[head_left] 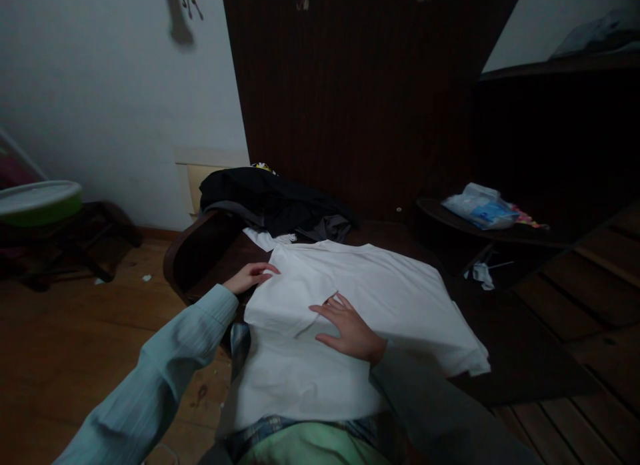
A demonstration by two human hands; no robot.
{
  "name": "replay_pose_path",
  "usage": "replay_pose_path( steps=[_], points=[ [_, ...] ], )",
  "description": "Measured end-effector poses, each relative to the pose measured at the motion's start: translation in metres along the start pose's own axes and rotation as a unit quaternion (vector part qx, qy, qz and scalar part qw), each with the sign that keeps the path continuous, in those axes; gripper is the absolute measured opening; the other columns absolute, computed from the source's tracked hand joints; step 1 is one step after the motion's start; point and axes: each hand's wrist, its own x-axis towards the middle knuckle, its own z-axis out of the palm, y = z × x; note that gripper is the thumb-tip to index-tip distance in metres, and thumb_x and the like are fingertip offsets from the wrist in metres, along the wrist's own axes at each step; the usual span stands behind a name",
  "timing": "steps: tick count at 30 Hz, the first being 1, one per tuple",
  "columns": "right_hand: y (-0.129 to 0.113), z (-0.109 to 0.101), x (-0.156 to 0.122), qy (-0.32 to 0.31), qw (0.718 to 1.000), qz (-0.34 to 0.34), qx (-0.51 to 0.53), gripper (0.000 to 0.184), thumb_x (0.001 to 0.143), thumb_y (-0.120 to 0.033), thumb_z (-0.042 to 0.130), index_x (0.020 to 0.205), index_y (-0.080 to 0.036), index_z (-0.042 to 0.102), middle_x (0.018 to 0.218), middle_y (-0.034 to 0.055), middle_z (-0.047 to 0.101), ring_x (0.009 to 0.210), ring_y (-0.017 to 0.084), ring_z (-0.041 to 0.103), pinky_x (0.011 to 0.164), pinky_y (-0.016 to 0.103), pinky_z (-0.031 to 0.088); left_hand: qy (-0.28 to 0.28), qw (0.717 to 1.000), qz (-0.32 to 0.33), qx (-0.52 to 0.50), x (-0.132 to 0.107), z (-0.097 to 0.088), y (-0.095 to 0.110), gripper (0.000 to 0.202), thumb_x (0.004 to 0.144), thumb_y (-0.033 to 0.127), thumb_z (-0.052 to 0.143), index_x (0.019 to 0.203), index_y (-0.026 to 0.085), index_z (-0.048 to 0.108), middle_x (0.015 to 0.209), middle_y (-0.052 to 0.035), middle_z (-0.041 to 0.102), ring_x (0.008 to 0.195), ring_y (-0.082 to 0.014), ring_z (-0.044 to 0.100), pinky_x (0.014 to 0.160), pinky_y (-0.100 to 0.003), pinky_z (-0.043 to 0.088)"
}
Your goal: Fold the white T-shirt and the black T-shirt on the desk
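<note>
On the white garment (380, 291) — right hand (349, 329) spread wide, left hand (249, 277) — grip unclear.

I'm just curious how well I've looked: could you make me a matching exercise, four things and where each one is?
1. white shirt
2. black clothes
3. plastic bag
4. left hand

A. on the dark curved shelf
B. beneath the right hand
C. at the shirt's left edge
D. heaped beyond the shirt

Pairs: 1-B, 2-D, 3-A, 4-C
</note>
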Motion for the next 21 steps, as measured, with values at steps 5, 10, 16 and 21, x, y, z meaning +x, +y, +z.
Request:
replay_pose_path(
  steps=[5, 10, 16, 21],
  points=[
    [0.002, -0.007, -0.001, 0.014, 0.997, 0.007, 0.074, 0.045, 0.078, -0.036, 0.052, 0.120, -0.020, 0.049, 0.105, 0.0082, 0.059, 0.098, 0.020, 0.049, 0.098, 0.041, 0.027, -0.002, 1.000, 0.006, 0.000, 0.001, 0.002, -0.003, 0.040, 0.067, 0.045, 0.060, 0.088, 0.011, 0.062, 0.081, -0.0044, 0.060, 0.067, -0.0124, 0.050, 0.059, -0.022, 0.038],
    [0.003, -0.010, -0.001, 0.055, 0.987, 0.039, 0.147, 0.029, 0.080, -0.028, 0.049, 0.105, -0.019, 0.060, 0.096, 0.0075, 0.061, 0.095, 0.019, 0.050, 0.085, 0.033, 0.040, 0.009, 1.000, 0.004, -0.011, 0.000, 0.004, -0.001, 0.047, 0.065, 0.046, 0.062, 0.097, 0.011, 0.057, 0.058, 0.0050, 0.043, 0.052, -0.0068, 0.035, 0.047, -0.018, 0.027],
    [0.006, -0.004, 0.000, 0.105, 0.974, 0.074, 0.184, 0.021, 0.078, -0.020, 0.048, 0.091, -0.021, 0.065, 0.087, 0.0056, 0.062, 0.085, 0.017, 0.055, 0.081, 0.031, 0.043, 0.024, 1.000, 0.014, 0.003, 0.000, 0.006, 0.000, 0.053, 0.062, 0.045, 0.065, 0.101, 0.011, 0.054, 0.054, 0.0092, 0.027, 0.049, -0.0058, 0.026, 0.046, -0.018, 0.022],
    [0.010, 0.001, 0.000, 0.118, 0.968, 0.095, 0.201, 0.022, 0.076, -0.017, 0.047, 0.085, -0.022, 0.066, 0.086, 0.0042, 0.064, 0.083, 0.017, 0.057, 0.081, 0.030, 0.044, 0.037, 0.999, 0.011, 0.018, 0.001, 0.008, 0.000, 0.053, 0.058, 0.045, 0.067, 0.099, 0.012, 0.056, 0.054, 0.0091, 0.028, 0.050, -0.0062, 0.028, 0.047, -0.019, 0.023]
  ],
)
